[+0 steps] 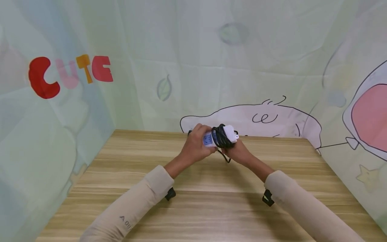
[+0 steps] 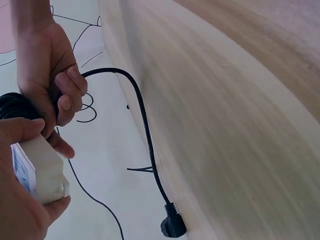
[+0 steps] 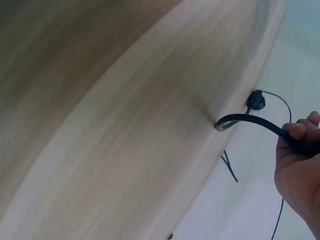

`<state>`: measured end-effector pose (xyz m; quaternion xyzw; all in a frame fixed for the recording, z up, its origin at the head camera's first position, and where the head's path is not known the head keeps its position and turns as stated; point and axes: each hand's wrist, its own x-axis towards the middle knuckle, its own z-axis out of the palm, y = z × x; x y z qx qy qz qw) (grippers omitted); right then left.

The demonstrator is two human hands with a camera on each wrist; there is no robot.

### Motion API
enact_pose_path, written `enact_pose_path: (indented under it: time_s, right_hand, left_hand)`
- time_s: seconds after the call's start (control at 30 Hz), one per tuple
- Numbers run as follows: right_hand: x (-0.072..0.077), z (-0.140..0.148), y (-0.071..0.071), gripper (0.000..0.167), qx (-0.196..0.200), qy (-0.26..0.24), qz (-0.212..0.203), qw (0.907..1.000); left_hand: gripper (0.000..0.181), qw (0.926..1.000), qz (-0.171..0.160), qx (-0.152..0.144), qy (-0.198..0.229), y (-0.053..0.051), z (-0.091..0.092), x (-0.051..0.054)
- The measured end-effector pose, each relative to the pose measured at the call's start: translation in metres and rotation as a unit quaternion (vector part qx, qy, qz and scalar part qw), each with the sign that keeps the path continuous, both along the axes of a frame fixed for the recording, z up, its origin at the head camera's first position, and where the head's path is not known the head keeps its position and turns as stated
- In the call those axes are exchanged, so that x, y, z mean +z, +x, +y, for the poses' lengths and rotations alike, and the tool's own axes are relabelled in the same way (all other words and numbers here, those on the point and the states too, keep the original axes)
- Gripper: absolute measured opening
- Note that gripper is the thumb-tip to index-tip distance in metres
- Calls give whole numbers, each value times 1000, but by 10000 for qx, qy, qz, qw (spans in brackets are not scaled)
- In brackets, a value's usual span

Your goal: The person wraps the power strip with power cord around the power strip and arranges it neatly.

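Note:
A white power strip (image 1: 230, 132) with blue socket faces is held above the table, black cord (image 1: 222, 137) wound in several turns round its middle. My left hand (image 1: 196, 144) grips the strip's left end, thumb and fingers on opposite sides. At the other side, my right hand (image 1: 240, 154) holds the cord in curled fingers beneath the windings, as the left wrist view also shows. From that hand (image 3: 300, 172) a loose length of cord (image 3: 255, 119) arcs away, ending in a black plug (image 2: 173, 224) that hangs free. Part of the right hand is hidden behind the strip in the head view.
A wood-grain table (image 1: 208, 215) spreads beneath both arms. Printed cloth walls (image 1: 193, 84) rise at its back and sides. Small black devices (image 1: 170, 194) show under the wrists, below beige sleeves (image 1: 133, 205).

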<state>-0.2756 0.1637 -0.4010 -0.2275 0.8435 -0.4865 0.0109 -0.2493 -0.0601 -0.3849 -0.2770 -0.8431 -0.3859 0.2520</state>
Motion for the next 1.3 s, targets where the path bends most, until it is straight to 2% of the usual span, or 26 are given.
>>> enact_pose_path:
  time_s: [0.13,0.27,0.37,0.5,0.63,0.77,0.87,1.0,1.13,1.3]
  right_hand:
    - [0,-7,6,27,-51,-220,-694,9973]
    - [1,-10,11,39,-91,-192,-704,9973]
    - [0,-11,13,35,1,-308,-785,9964]
    - [0,-10,15,32,69,-384,-890,9953]
    - [2,-8,19,37,122,-387,-1055,9936]
    - [2,-7,27,47,237,-168,-1300,9911]
    - [3,-7,34,50,200,171,-1215,9922]
    - [6,-7,40,50,196,770,-676,9945]
    - [7,-7,42,47,343,1210,-269,9917]
    - [10,-4,44,45,377,1338,-228,9900]
  left_hand:
    - [61,9997,-46,170,195,-2,-2,3]
    - [59,9987,-273,368,243,-3,-3,5]
    - [61,9974,-451,534,173,-3,-2,5]
    - [62,9964,-579,609,111,-4,-1,5]
    - [59,9958,-572,715,58,-11,-4,5]
    - [58,9914,-643,1138,38,-23,-17,3]
    - [57,9868,-812,1398,-52,-29,-26,-1]
    - [58,9848,-986,1403,-283,-29,-30,-7]
    - [57,9861,-889,1329,-449,-26,-27,-8]
    - [56,9845,-732,1479,-598,-26,-25,-6]
